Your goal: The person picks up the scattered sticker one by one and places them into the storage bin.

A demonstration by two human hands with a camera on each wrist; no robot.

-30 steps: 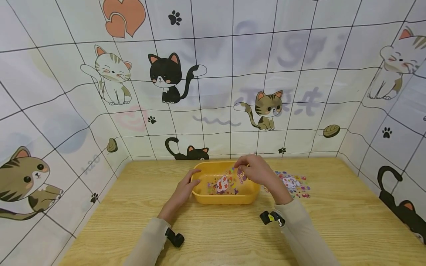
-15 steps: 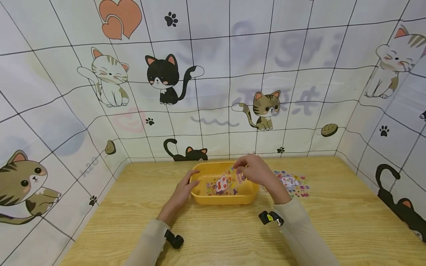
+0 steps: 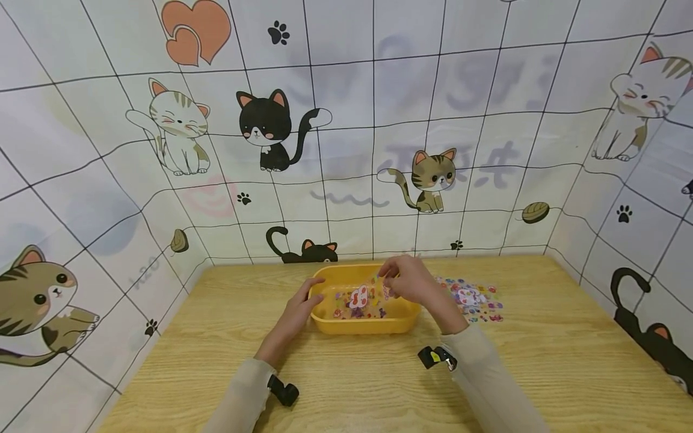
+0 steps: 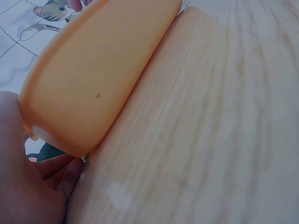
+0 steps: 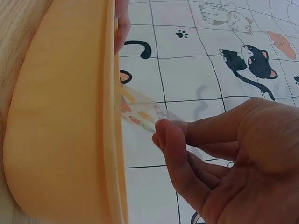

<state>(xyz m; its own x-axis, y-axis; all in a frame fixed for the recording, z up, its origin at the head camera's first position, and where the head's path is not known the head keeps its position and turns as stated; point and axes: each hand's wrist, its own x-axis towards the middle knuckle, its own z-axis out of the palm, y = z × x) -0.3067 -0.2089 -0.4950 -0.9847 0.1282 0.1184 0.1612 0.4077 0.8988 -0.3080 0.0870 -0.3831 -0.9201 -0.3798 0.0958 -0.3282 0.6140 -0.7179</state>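
Observation:
A yellow plastic basin point(image 3: 365, 326) stands on the wooden table in the head view. At its left end my left hand point(image 3: 295, 310) grips the rim, with the thumb over the edge and other fingers outside, low by the table in the left wrist view. Over the basin's right end, my right hand point(image 3: 409, 281) pinches the edge of a clear sticker sheet point(image 5: 140, 111) between thumb and fingers. The sheet slopes down into the basin. Colourful small stickers and a larger white-and-red figure point(image 3: 359, 297) show inside. The basin wall hides the sheet's lower part in the right wrist view.
Another sheet of colourful stickers point(image 3: 472, 296) lies on the table point(image 3: 357, 379) just right of the basin, partly behind my right forearm. A white cloth wall point(image 3: 352, 150) with cat drawings and grid lines rises behind and on both sides of the table.
My right hand has shifted slightly left and down, still pinching the sticker sheet. The stickers inside the basin have shifted a little. My left hand keeps its place on the basin.

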